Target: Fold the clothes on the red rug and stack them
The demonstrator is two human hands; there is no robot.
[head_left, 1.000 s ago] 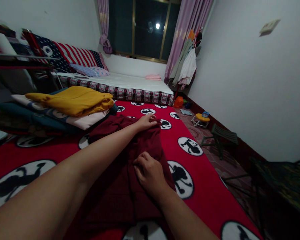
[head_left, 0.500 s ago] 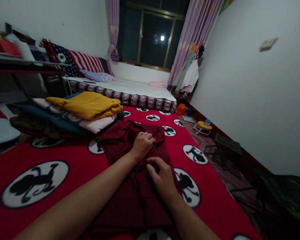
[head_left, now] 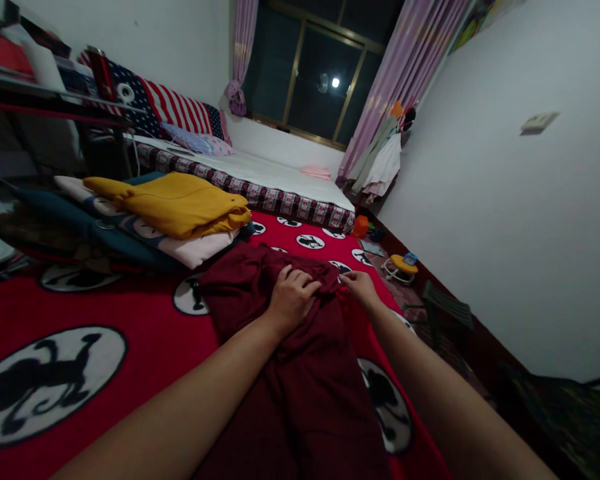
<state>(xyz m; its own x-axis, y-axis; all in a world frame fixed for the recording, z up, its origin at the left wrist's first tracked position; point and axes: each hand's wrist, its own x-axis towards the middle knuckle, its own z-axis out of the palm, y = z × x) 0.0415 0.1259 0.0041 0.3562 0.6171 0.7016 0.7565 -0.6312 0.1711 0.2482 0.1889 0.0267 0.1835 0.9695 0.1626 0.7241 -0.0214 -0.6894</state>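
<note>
Maroon trousers [head_left: 325, 373] lie lengthwise on a red blanket [head_left: 170, 353] printed with black monkey figures in white ovals. Cloth is bunched at their far end. My left hand [head_left: 294, 297] rests on that bunched part, fingers spread and slightly bent over it. At the far right corner of the trousers, my right hand [head_left: 363, 288] has thumb and fingers pinched together on the edge. To the left is a stack of folded clothes, with a mustard yellow garment [head_left: 180, 203] on top and a pale printed one [head_left: 205, 250] below it.
A low bed [head_left: 275, 175] stands beyond the blanket, under the window. At left is a cluttered table [head_left: 100, 107]. Along the right wall are a small yellow stool [head_left: 403, 263], a dark folding stool [head_left: 447, 307] and clothes [head_left: 384, 163] hanging by the curtain.
My right hand has moved forward and right, from above the middle of the trousers to their far right corner. My left hand stays on the bunched cloth, its fingers more spread. The view has tilted.
</note>
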